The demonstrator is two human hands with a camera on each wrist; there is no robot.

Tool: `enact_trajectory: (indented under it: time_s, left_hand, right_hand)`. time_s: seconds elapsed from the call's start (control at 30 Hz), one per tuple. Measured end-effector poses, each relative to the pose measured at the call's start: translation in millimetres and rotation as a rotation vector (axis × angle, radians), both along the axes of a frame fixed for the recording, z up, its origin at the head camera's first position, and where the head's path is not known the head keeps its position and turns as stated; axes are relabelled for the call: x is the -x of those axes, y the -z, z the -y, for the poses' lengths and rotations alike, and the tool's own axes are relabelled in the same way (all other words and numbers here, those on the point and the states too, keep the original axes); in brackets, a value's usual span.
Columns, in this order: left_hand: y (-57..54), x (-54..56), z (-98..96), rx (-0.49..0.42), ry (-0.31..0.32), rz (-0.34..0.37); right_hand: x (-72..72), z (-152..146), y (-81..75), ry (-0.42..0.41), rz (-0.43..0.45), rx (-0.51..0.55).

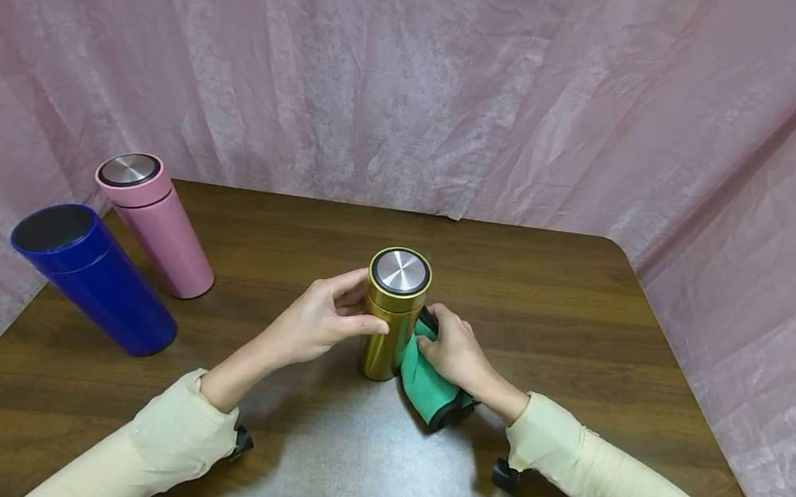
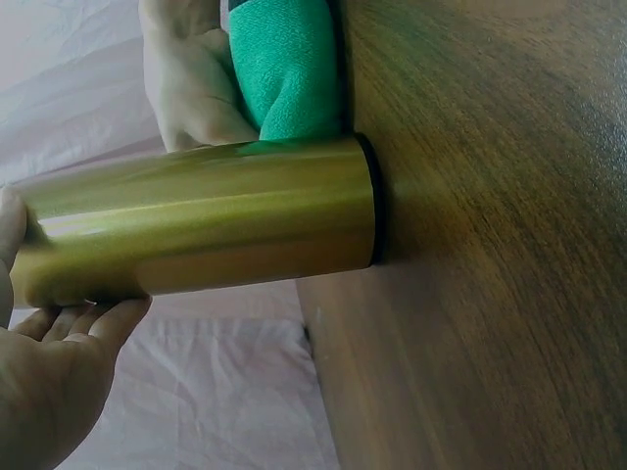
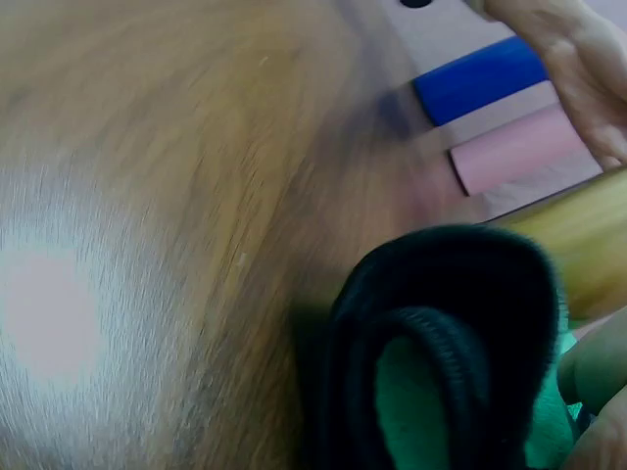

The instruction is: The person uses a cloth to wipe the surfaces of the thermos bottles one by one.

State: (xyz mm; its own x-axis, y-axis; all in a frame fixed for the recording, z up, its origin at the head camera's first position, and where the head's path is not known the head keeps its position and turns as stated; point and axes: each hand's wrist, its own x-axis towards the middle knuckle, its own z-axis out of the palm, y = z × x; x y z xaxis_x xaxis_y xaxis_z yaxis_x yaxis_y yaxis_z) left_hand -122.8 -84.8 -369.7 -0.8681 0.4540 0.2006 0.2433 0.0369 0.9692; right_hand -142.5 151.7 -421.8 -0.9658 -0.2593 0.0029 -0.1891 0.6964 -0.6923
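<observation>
A gold flask [image 1: 391,324] with a silver-topped lid stands upright near the middle of the wooden table. My left hand [image 1: 315,316] grips it from the left, thumb in front and fingers behind, just under the lid. On the other side my right hand [image 1: 456,350] holds a folded green cloth [image 1: 424,379] with black edging against the flask's lower side. In the left wrist view the flask's base [image 2: 367,201] meets the table and the green cloth [image 2: 284,69] touches its wall. Part of the cloth is hidden beneath the right fingers.
At the table's left stand a blue flask [image 1: 103,284] and, behind it, a pink flask [image 1: 158,229]. A pink curtain [image 1: 414,82] hangs along the back and right of the brown wooden table [image 1: 566,297].
</observation>
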Motion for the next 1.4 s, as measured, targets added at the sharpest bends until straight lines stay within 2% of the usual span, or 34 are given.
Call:
enact_trajectory:
  time_s: [0.13, 0.33, 0.47, 0.57, 0.67, 0.77, 0.87, 0.97, 1.23, 1.4]
  left_hand:
    - [-0.2, 0.2, -1.0, -0.001, 0.004, 0.011]
    - [-1.5, 0.4, -0.8, -0.009, 0.002, 0.015]
    - [-1.2, 0.2, -0.2, -0.006, 0.001, 0.019]
    - [-1.0, 0.2, 0.3, -0.008, 0.001, 0.017]
    - [-1.4, 0.0, 0.5, -0.014, 0.001, 0.019]
    - [-1.8, 0.1, 0.2, -0.015, 0.001, 0.024]
    - [-1.8, 0.5, 0.0, -0.011, 0.0, 0.026]
    - [-1.5, 0.8, -0.2, -0.007, -0.002, 0.024]
    - [-1.4, 0.0, 0.2, 0.009, -0.006, 0.013]
    - [-0.8, 0.9, 0.4, 0.014, -0.005, 0.006]
  right_hand:
    - [-3.3, -5, -17.4, 0.02, 0.047, 0.064]
    - [-12.0, -13, -70.1, -0.023, 0.018, 0.26]
    - [-18.0, -17, -100.4, -0.016, 0.028, 0.349]
    - [-22.1, -18, -116.7, 0.001, 0.006, 0.391]
    - [-24.9, -19, -125.7, -0.003, -0.056, 0.443]
    - [-26.4, -19, -124.2, -0.027, -0.152, 0.503]
    - [-25.1, -18, -111.7, -0.054, -0.27, 0.527]
    - [-22.4, -16, -96.0, -0.068, -0.338, 0.51]
    - [-16.7, -13, -62.9, -0.054, -0.298, 0.352]
    - [-13.9, -10, -42.6, -0.064, -0.309, 0.248]
